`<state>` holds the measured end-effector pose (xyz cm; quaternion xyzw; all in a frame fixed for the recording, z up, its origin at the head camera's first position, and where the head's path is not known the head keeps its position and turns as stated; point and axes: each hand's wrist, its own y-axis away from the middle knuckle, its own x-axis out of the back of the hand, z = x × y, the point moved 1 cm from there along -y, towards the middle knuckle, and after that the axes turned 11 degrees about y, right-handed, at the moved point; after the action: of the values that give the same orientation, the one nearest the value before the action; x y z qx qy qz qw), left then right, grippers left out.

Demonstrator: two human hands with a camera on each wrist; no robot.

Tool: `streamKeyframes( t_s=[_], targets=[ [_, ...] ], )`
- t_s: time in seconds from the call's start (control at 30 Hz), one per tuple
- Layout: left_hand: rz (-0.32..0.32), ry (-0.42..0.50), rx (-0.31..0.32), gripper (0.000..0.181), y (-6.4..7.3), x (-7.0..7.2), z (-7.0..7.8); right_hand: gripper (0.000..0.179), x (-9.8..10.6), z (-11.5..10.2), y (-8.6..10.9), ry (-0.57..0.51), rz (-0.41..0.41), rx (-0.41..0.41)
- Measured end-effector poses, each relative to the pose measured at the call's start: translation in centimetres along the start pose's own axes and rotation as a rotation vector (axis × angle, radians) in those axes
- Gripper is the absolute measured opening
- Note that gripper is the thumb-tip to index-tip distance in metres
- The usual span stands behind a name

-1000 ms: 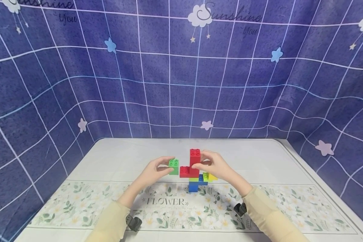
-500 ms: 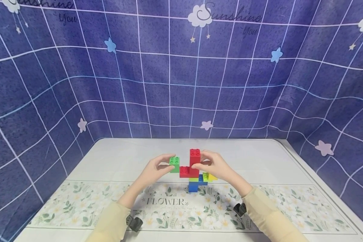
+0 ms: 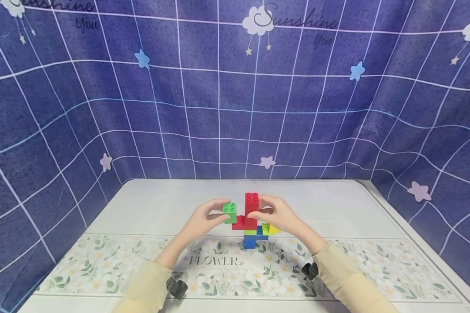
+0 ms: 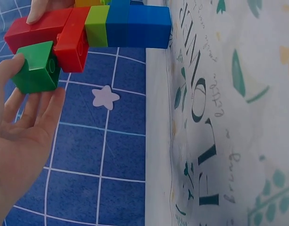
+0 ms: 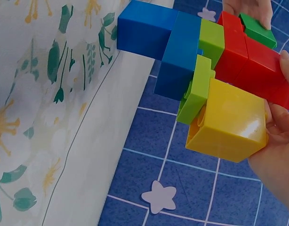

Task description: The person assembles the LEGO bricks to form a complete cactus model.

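Observation:
A stack of toy building blocks (image 3: 252,204) stands upright on the table. Its base is a blue block (image 5: 147,28). Red blocks form the top, and one red block (image 3: 237,225) juts out to the left. On the right side a lime block (image 5: 196,89) and a yellow block (image 5: 234,122) stick out. My right hand (image 3: 277,213) grips the tall red part between thumb and fingers. My left hand (image 3: 205,219) pinches a green block (image 4: 35,68) by its sides, close over the jutting red block. Whether the two touch I cannot tell.
A floral runner printed with "FLOWER" (image 3: 215,261) lies across the white table (image 3: 172,191). Behind and at both sides hangs a blue gridded curtain (image 3: 199,121) with stars and clouds. A small black device (image 3: 177,288) sits at each wrist.
My left hand has brought the green block rightward and slightly up, from beside the jutting red block to over it. The right hand and the stack have stayed in place.

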<state>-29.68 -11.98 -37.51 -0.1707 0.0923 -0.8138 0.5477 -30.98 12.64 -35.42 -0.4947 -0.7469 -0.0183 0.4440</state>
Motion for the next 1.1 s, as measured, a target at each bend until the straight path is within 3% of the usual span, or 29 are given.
streamKeyframes(
  t_s=[0.23,0.37,0.47,0.6,0.87,1.1],
  targets=[
    [-0.018,-0.02,-0.01,0.046,0.0,-0.1,0.3,0.031,0.1,-0.2,0.0,-0.016,-0.006,-0.02],
    [-0.021,-0.031,0.004,0.046,-0.1,-0.1,0.3,0.029,0.8,-2.2,0.3,-0.005,-0.014,-0.026],
    [-0.02,-0.052,0.013,0.045,0.0,-0.4,1.2,0.027,1.3,-3.8,0.5,0.003,-0.018,-0.033],
    [-0.024,-0.07,0.017,0.042,0.1,-0.7,2.3,0.027,1.4,-3.9,0.5,0.007,-0.016,-0.036],
    [-0.044,-0.086,0.011,0.042,-0.3,-0.1,0.5,0.028,1.4,-4.1,0.6,0.016,-0.026,-0.044],
    [-0.06,-0.103,-0.007,0.042,-0.3,-0.1,0.4,0.025,1.5,-4.2,0.6,0.027,-0.023,-0.038]
  ],
)
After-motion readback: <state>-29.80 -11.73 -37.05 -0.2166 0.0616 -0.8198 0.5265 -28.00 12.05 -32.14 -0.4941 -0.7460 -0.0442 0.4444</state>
